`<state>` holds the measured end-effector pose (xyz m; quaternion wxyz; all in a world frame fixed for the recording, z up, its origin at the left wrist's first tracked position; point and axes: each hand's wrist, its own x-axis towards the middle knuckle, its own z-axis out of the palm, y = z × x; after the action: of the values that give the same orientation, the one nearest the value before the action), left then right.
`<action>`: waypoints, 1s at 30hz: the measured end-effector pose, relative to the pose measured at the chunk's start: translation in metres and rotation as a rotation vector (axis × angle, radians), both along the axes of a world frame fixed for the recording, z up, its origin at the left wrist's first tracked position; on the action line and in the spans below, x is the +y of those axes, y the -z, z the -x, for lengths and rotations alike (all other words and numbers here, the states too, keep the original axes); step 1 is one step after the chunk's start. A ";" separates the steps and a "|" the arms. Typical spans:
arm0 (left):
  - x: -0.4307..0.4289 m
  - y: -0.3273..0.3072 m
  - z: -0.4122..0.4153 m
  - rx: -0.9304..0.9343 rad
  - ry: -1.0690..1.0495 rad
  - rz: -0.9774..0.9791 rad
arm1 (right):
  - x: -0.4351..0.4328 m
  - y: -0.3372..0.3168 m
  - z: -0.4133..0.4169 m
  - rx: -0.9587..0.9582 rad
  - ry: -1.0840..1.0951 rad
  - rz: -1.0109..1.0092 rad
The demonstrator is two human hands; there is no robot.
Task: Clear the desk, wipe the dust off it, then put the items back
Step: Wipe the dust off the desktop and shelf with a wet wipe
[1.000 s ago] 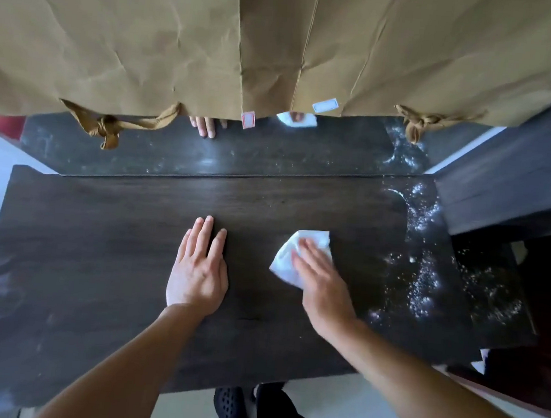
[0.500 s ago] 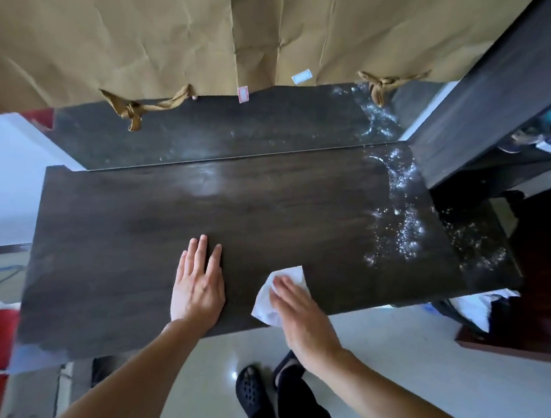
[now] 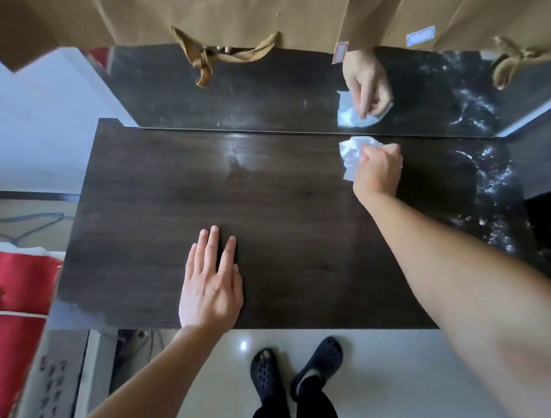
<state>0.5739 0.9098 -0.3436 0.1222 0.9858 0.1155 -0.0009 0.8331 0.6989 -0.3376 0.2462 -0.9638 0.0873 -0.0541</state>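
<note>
wiping along the far edge of the dark wooden desk [image 3: 267, 208], the right hand [image 3: 379, 171] is curled into a loose fist around a crumpled white tissue [image 3: 352, 152], which sits in the upper right of the frame, just below the mirror-like panel [image 3: 244, 92] that reflects hand and wad. the fingers are closed over most of the wad, with a ragged tuft sticking out to the left and a flap hanging down toward the desk. the left hand [image 3: 210, 286] lies flat near the lower centre of the frame, palm down, fingers spread and straight, holding nothing.

the tissue looks very light, soft and limp, with no stiffness of its own, so it probably works best bunched in the palm and pressed with the fingertips; a pinch at one corner would likely let it drag, or tear if it is damp. whether it is damp cannot be told.

white dust [image 3: 495, 194] lies scattered over the right end of the desk, to the right of the fist, so the wiping seems unfinished. the rest of the top looks dark and bare, with a pale sheen near its far middle. loose powder may smear or push off the edge rather than lift, so folding the wad to a fresh face could help.
</note>
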 end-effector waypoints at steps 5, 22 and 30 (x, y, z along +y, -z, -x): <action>0.001 0.001 -0.002 0.020 0.007 -0.018 | 0.037 0.011 0.000 -0.026 -0.094 -0.113; -0.005 -0.004 -0.003 0.015 0.008 -0.006 | -0.188 -0.004 0.256 0.053 -0.047 0.047; -0.082 -0.017 -0.030 0.058 0.067 0.067 | -0.223 -0.030 0.208 -0.035 0.206 0.106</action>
<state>0.6034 0.8281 -0.3266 0.1517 0.9840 0.0857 -0.0377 0.6253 0.4761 -0.3075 0.1893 -0.9603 0.1786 -0.1004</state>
